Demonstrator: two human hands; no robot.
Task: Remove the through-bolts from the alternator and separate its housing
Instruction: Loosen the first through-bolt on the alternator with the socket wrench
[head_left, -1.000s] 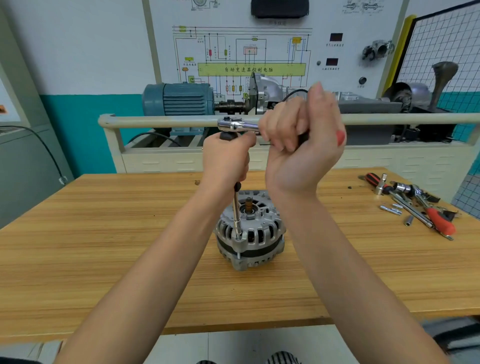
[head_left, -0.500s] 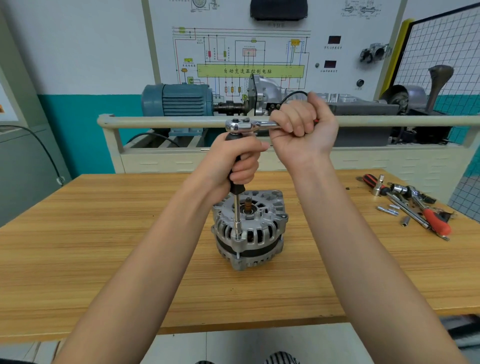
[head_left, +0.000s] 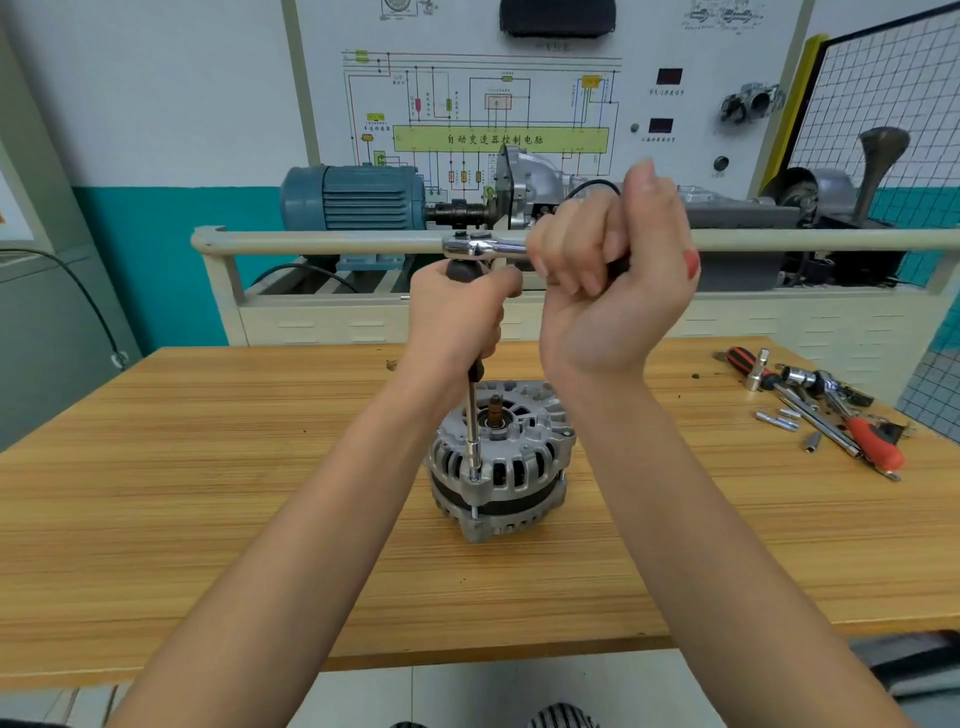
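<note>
Hands raised above alternator (head_left: 501, 457): left hand (head_left: 457, 317) grips upright extension (head_left: 471, 421) (socket on bolt), right hand (head_left: 613, 280) grips ratchet (head_left: 483, 248).

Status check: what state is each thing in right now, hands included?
Alternator: upright on table, housing still together.
Extension: vertical, seated on a through-bolt.
Ratchet: horizontal atop extension.
Left hand: grips extension's handle.
Right hand: grips ratchet handle.
Spare tools: lying loose, far right.
</note>
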